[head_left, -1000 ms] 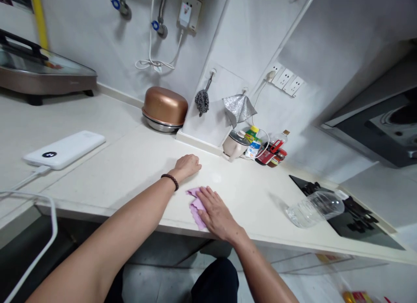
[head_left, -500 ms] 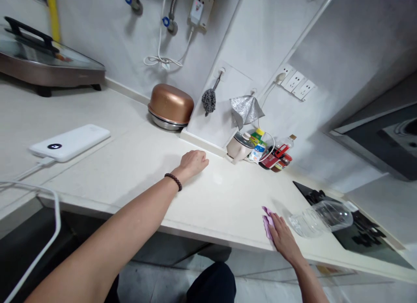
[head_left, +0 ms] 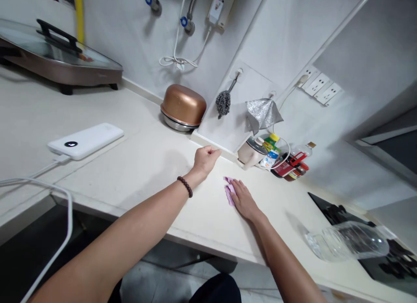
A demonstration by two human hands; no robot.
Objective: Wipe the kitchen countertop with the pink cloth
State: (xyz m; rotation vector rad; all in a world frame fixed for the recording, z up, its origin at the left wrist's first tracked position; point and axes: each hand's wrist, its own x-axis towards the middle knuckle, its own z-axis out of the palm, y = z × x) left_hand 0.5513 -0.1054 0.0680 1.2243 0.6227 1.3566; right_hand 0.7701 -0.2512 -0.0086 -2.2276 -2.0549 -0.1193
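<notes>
My right hand [head_left: 244, 199] presses a crumpled pink cloth [head_left: 228, 195] against the white countertop [head_left: 208, 216]; the cloth's edge sticks out past the fingers on the left. My left hand [head_left: 205, 160] is a closed fist resting near the wall ledge, with a dark beaded bracelet [head_left: 185, 186] on the wrist. Nothing shows in that fist. Behind it sits a copper-coloured bowl [head_left: 184, 104], upside down on a metal dish. A small cream pot [head_left: 251, 152] with a glass lid stands just beyond both hands.
At left lie a white power bank [head_left: 86, 140] with a cable and an electric pan [head_left: 84, 73]. Bottles and sauce jars [head_left: 295, 164] cluster at the wall. A clear plastic bottle [head_left: 348, 242] stands by the black hob [head_left: 332, 207]. A scrubber [head_left: 223, 104] and silver cloth [head_left: 263, 113] hang above.
My right hand has slid the pink cloth left and away from the counter's front edge, closer to my left fist. The view has turned slightly, shifting the surroundings to the right.
</notes>
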